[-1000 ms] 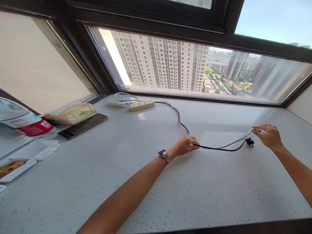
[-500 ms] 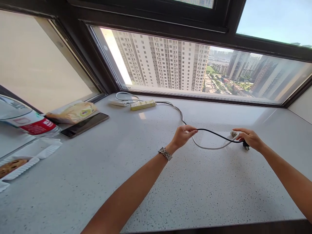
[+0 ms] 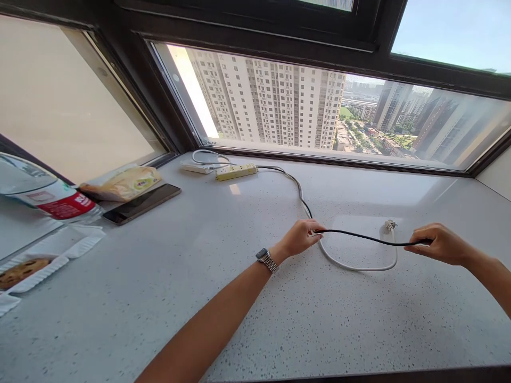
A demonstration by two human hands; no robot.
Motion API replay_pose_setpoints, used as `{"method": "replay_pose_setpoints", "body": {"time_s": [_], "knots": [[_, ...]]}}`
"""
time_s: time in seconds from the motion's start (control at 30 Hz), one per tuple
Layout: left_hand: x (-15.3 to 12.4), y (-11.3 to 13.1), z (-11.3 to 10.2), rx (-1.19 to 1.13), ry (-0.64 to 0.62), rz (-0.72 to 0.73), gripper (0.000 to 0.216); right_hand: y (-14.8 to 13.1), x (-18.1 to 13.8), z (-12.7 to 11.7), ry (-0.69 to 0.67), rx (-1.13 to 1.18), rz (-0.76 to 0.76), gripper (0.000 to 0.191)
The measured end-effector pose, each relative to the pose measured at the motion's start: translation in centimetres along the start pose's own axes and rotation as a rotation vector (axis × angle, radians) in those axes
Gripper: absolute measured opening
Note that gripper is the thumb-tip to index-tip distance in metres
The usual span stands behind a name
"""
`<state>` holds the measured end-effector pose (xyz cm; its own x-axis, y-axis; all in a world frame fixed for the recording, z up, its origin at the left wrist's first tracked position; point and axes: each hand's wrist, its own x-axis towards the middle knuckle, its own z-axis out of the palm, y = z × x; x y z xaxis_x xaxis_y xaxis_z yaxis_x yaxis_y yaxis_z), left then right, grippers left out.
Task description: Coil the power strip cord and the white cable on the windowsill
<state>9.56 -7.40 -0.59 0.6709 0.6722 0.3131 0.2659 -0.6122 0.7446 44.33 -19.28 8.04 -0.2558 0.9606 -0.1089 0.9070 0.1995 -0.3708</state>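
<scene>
My left hand [image 3: 300,238], a metal watch on its wrist, pinches a black cable [image 3: 361,236] where it meets a white cable. My right hand [image 3: 438,243] is closed around the black cable's far end, and the cable hangs taut between the two hands just above the speckled counter [image 3: 255,314]. The white cable [image 3: 355,266] lies in a loop on the counter below, its plug [image 3: 389,225] resting free. Both cables run back to a yellow power strip [image 3: 235,171] by the window.
A white power strip [image 3: 195,168] sits left of the yellow one. At the left are a dark phone [image 3: 140,204], a snack packet [image 3: 122,183], a water bottle [image 3: 43,198] lying down and a white tray with a cookie [image 3: 24,270]. The window frame borders the counter's far edge.
My right hand let the white plug drop to the counter and pulled the black cable's end out to the right, stretching it straight. My left hand stayed on the cables.
</scene>
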Motion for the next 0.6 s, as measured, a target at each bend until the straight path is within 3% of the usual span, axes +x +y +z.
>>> {"method": "replay_pose_setpoints", "body": {"time_s": [0.07,0.13,0.27,0.33,0.43,0.6], "knots": [[-1.0,0.1,0.1,0.044,0.006,0.012,0.023,-1.3,-0.7,-0.7,-0.047,0.130,0.017,0.050],[-1.8,0.0,0.0,0.073,-0.007,0.029,0.022,-2.9,-1.5,-0.9,-0.179,0.234,0.015,0.052],[-3.1,0.0,-0.8,0.148,-0.134,0.089,0.025,-5.8,-2.4,1.3,-0.415,0.270,0.040,0.053],[-3.4,0.1,-1.2,0.213,-0.189,0.103,0.028,-6.3,-2.3,3.1,-0.353,0.214,0.112,0.048],[-3.9,0.5,-1.7,0.284,-0.262,0.139,0.027,-5.2,-1.4,5.6,-0.157,0.109,0.209,0.050],[-4.5,0.8,-1.2,0.431,-0.279,0.171,0.030,-2.2,-0.3,7.6,-0.080,0.022,0.249,0.036]]}}
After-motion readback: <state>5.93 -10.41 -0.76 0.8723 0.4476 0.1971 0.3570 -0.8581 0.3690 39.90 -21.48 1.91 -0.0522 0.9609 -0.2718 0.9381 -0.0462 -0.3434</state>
